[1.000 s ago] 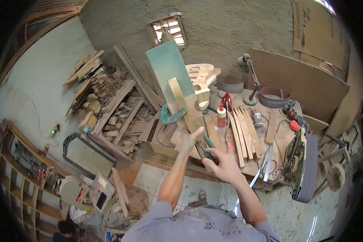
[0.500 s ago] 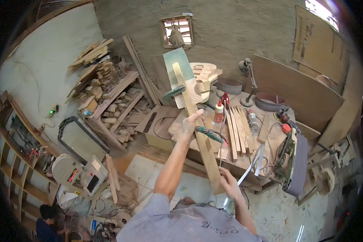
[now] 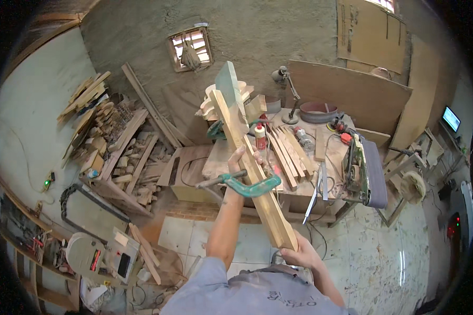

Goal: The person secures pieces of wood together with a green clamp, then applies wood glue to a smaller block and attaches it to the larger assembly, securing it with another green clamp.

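A long wooden beam (image 3: 272, 218) is held up at a slant in front of me, its near end toward my chest. Around its middle, from below, my left hand (image 3: 237, 160) is closed. At the near end my right hand (image 3: 302, 254) grips the wood. A green C-clamp (image 3: 253, 188) sits across the beam just nearer than my left hand, its screw pointing left. Toward the far end, a thin greenish panel (image 3: 227, 83) shows almost edge-on against the beam. A second green clamp (image 3: 215, 129) is there, partly hidden by the wood.
Beyond lies a workbench with a red-and-white glue bottle (image 3: 260, 136), wooden strips (image 3: 286, 157), a desk lamp (image 3: 283, 76), sanding belts (image 3: 318, 112) and a belt sander (image 3: 372, 173). Scrap wood fills a rack (image 3: 126, 152) at left. A bandsaw-like machine (image 3: 86, 253) stands lower left.
The beam has rolled in my hands: the nearer clamp now lies across its upper face and the panel shows edge-on. My view has turned right. Both hands keep their hold.
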The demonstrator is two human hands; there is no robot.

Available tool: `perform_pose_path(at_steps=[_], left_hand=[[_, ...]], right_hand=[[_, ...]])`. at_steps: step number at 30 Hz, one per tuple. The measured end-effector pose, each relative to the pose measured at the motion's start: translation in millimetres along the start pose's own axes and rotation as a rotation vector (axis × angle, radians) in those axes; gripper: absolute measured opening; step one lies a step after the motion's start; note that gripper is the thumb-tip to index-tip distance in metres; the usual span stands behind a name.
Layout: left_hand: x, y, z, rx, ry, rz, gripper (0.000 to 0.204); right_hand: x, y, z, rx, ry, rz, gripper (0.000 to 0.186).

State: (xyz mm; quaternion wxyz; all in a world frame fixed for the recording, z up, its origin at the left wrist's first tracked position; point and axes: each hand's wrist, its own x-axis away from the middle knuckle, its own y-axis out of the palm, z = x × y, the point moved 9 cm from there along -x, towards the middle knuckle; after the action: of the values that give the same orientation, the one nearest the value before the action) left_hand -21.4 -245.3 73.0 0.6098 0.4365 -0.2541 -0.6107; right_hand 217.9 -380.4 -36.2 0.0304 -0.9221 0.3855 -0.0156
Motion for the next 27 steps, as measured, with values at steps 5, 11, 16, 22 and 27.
perform_pose_path(at_steps=[5,11,16,22,27], left_hand=[[24,38,-18,0.357,-0.054,-0.402,0.036],[38,76,-32,0.758,-0.115,-0.851,0.036],[49,103,-32,0.862,-0.107,-0.980,0.031],[53,135,-36,0.887,-0.056,-1.000,0.031],[50,153,-49,0.818,0.005,-0.876,0.030]], right_hand=[[46,23,-44,0.246,-0.114,0.096,0.077],[88,33,-92,0.522,-0.044,0.234,0.090],[103,21,-93,0.612,-0.102,0.291,0.090],[121,-8,-115,0.630,-0.167,0.288,0.088],[139,-50,-138,0.546,-0.096,0.206,0.085]])
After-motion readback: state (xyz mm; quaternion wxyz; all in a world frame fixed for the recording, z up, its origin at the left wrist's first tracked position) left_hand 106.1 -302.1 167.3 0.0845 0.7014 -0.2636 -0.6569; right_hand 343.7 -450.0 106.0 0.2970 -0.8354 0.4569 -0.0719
